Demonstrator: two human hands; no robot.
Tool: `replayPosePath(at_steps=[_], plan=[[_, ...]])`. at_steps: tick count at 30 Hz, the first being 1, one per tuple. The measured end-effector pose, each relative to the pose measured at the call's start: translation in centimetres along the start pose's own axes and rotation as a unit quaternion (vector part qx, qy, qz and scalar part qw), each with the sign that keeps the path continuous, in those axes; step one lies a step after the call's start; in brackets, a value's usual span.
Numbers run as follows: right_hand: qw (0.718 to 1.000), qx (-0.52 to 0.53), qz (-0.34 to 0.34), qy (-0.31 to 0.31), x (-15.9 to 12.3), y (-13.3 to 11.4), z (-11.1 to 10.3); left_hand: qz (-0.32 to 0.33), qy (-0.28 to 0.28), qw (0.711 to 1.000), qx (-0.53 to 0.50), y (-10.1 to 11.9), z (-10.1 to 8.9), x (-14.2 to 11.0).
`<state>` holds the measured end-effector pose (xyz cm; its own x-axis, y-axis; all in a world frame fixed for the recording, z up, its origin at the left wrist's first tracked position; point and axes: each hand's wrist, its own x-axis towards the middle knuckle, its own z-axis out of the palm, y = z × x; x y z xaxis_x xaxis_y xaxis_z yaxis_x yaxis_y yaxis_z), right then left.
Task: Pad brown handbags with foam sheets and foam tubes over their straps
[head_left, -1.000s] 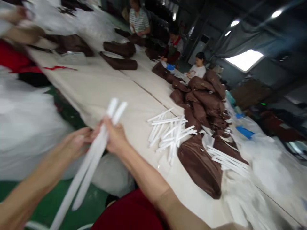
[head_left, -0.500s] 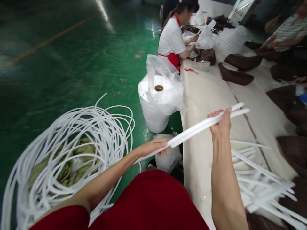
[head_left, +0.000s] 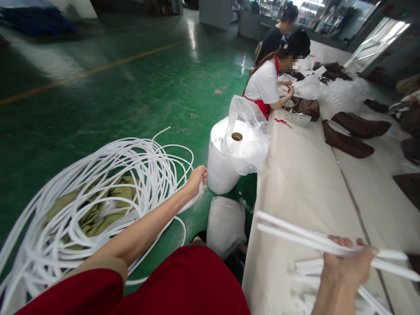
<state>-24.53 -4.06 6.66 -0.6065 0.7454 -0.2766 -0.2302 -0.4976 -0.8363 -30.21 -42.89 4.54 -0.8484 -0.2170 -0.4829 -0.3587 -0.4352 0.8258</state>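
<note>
My right hand (head_left: 346,262) is closed around two white foam rods (head_left: 292,230), above the right-hand table. The rods are blurred and stick out on both sides of the hand. Below them a pile of similar cut foam rods (head_left: 310,266) lies on the table, partly hidden by my hand. My left hand (head_left: 197,180) is closed in a fist over the floor, left of the wrapped roll. A white foam cord (head_left: 192,202) runs from this fist back along my forearm towards a large loose coil of cord (head_left: 154,175) on the floor.
Beside the table stands a white roll (head_left: 223,175) under loose plastic film. A plastic-wrapped bundle (head_left: 226,223) sits close to my body. Brown covers (head_left: 349,142) lie on the cloth-covered table (head_left: 295,175). A co-worker (head_left: 265,83) leans over its far end. Green fabric (head_left: 121,201) shows inside the coil.
My right hand has moved down and right with two rods, now separate from the left hand's cord. My left hand has moved left and up, and its fingers have closed. The view has shifted.
</note>
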Motion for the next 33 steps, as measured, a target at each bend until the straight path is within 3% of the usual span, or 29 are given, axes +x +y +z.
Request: replayPosePath(at_steps=[3, 6, 8, 11, 17, 21, 25, 29, 33], plan=[[0.977, -0.083, 0.101, -0.166, -4.5, 3.5, 2.8, 0.02, -0.085, 0.996, 0.002, 0.8, 3.3, -1.3], [0.93, -0.145, 0.177, -0.286, -10.3, 7.7, 7.1, 0.05, -0.224, 0.972, 0.039, 0.4, 7.2, -3.2], [0.906, -0.148, 0.198, -0.343, -12.6, 9.6, 8.7, 0.091, -0.289, 0.95, 0.071, 0.2, 8.5, -4.1], [0.89, -0.15, 0.212, -0.375, -13.6, 11.1, 8.7, 0.126, -0.302, 0.939, 0.105, 0.4, 8.9, -4.5], [0.89, -0.125, 0.213, -0.384, -14.4, 12.1, 8.4, 0.214, -0.29, 0.918, 0.167, 0.9, 9.5, -4.1], [0.92, -0.072, 0.18, -0.34, -12.4, 10.3, 11.0, 0.21, -0.347, 0.886, 0.225, 0.4, 7.4, -3.2], [0.946, -0.051, 0.139, -0.289, -6.9, 7.2, 13.2, 0.089, -0.464, 0.83, 0.297, -1.3, 1.7, -3.0], [0.961, -0.044, 0.108, -0.249, -2.5, 4.8, 14.2, -0.033, -0.441, 0.854, 0.272, -2.6, -2.9, -4.1], [0.972, -0.036, 0.11, -0.206, -1.3, 4.3, 15.7, -0.05, -0.399, 0.884, 0.239, -3.6, -3.6, -5.3]])
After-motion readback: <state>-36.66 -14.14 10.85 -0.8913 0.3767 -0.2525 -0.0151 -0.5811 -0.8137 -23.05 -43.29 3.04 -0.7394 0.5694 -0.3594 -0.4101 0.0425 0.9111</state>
